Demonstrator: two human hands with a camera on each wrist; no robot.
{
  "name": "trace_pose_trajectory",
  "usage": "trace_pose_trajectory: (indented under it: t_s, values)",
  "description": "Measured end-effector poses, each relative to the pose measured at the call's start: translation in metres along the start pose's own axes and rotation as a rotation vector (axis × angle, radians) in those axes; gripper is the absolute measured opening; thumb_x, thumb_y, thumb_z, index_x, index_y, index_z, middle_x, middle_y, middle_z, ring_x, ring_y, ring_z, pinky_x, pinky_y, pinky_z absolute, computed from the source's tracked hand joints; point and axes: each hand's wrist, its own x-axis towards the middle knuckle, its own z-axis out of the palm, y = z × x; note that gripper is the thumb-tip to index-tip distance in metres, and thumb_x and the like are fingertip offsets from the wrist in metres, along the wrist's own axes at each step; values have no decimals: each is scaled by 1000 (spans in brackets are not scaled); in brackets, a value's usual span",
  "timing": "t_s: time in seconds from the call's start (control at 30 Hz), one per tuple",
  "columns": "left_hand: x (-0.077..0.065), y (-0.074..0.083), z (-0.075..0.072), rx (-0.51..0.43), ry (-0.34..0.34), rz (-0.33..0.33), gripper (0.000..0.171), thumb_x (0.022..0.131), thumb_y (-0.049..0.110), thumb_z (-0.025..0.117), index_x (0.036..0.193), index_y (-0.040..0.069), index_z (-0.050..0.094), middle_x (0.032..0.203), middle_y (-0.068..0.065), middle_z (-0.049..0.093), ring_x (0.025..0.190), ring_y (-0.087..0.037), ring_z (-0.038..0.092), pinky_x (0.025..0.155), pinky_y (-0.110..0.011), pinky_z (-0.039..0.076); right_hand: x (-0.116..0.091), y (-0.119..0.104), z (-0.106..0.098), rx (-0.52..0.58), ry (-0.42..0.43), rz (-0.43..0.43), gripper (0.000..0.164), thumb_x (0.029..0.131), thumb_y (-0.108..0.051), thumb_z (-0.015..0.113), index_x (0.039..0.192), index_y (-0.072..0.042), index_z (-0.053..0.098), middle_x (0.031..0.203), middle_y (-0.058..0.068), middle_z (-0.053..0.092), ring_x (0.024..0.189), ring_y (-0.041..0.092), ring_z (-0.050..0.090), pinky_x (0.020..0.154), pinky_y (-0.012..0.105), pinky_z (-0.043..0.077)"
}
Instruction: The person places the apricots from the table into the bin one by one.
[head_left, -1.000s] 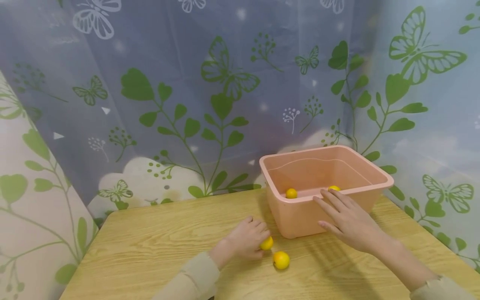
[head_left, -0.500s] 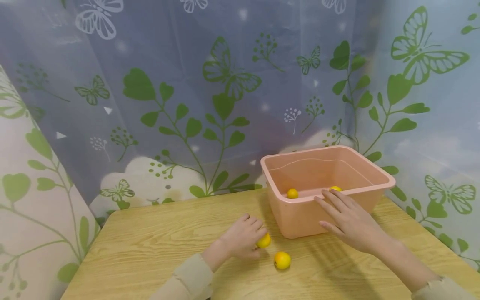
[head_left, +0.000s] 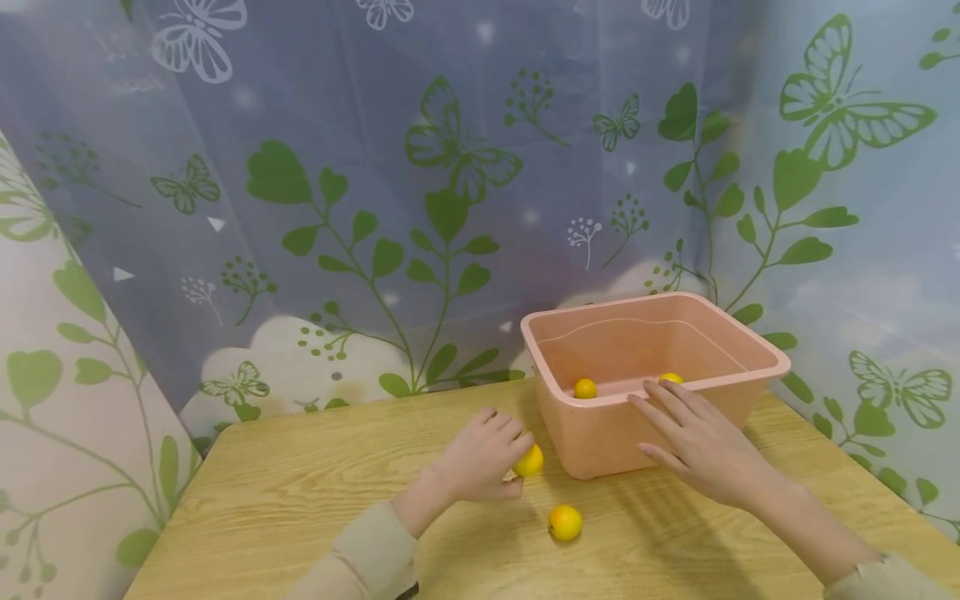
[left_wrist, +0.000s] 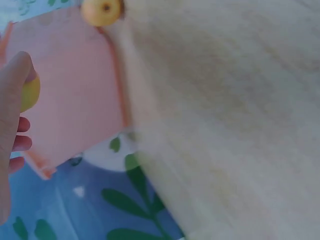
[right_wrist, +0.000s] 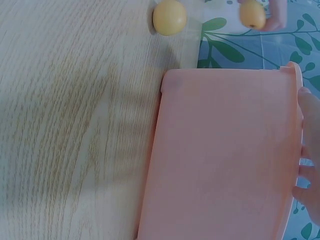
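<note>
My left hand (head_left: 480,458) pinches a small round yellow fruit (head_left: 529,460), raised over the table just left of a pink plastic tub (head_left: 645,433). In the left wrist view the held fruit (left_wrist: 31,94) shows between thumb and fingers. A second yellow fruit (head_left: 565,522), with a dark spot at one end, lies on the table in front of the tub. My right hand (head_left: 697,442) rests its outstretched fingers on the tub's near rim. Inside the tub are two more yellow fruits, one at the left (head_left: 585,388) and one partly hidden behind the rim (head_left: 671,378).
The tub stands at the back right of a wood-grain table (head_left: 315,483). Behind it and along both sides hangs a blue and pale cloth (head_left: 360,208) printed with butterflies and leaves.
My left hand has raised its fruit from the table, after a slight shift to the left. My right hand stays on the rim, and the fruit on the table lies still.
</note>
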Motion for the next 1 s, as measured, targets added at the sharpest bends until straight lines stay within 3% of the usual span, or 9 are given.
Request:
trace_pose_trajectory:
  t_s: [0.27, 0.57, 0.83, 1.0]
  values:
    - [12, -20, -17, -15, 144, -23, 34, 70, 40, 58, 92, 14, 53, 83, 1, 50, 77, -18, 49, 75, -34, 40, 0, 0, -1, 9, -4, 2, 56, 94, -40, 49, 137, -5, 42, 141, 22, 35, 129, 38, 32, 106, 45, 22]
    - [30, -34, -31, 8, 167, -38, 32, 72, 39, 56, 92, 14, 55, 80, 1, 50, 72, -18, 47, 71, -33, 39, -1, 1, -2, -1, 4, -5, 57, 95, -42, 46, 136, -3, 43, 140, 23, 36, 128, 39, 33, 105, 46, 24]
    - [46, -44, -36, 28, 202, -66, 31, 71, 36, 56, 90, 12, 55, 81, 0, 51, 70, -18, 47, 69, -31, 39, 0, 0, -2, 3, -6, -7, 56, 95, -41, 47, 137, -4, 43, 140, 22, 37, 128, 39, 33, 104, 47, 25]
    - [55, -51, -39, 35, 189, -84, 30, 72, 36, 56, 90, 12, 54, 81, -1, 50, 72, -18, 49, 69, -31, 40, 0, 0, -2, 3, -10, 0, 56, 95, -42, 47, 137, -5, 43, 140, 22, 37, 128, 39, 33, 103, 48, 26]
